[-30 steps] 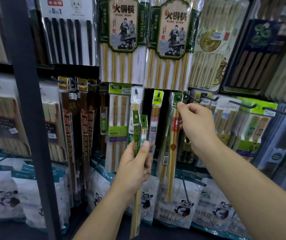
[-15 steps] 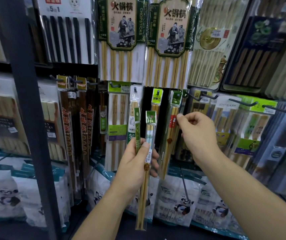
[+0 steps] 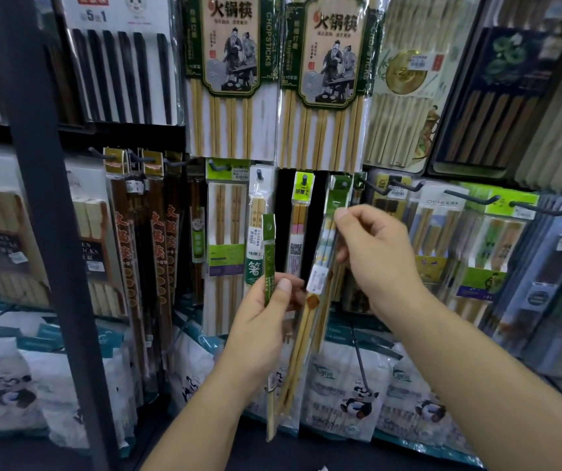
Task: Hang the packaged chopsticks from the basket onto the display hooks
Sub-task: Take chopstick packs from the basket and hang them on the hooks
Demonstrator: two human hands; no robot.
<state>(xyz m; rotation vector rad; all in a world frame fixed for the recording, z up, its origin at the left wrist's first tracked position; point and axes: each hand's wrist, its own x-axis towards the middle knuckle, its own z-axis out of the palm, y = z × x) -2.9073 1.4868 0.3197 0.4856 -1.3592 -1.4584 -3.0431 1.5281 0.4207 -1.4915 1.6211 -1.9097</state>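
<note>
Left hand [image 3: 262, 321] (with packaged chopsticks [image 3: 269, 260]) lies below-left of right hand [image 3: 374, 256] — both before the hooks [image 3: 470, 198].

Two narrow clear-wrapped packs of pale bamboo chopsticks, held up before rack.
- green-sleeved pack [image 3: 269, 253]: upright, gripped mid-length by left hand [image 3: 262, 328], bare stick ends showing below hand.
- second pack [image 3: 318, 279]: green header card, white label, round brown mark. Tilted, top leaning right, header pinched by right hand [image 3: 374, 256]. Not on hook.
- display hooks [image 3: 470, 198]: dark prongs in row, hung with packs.
</note>
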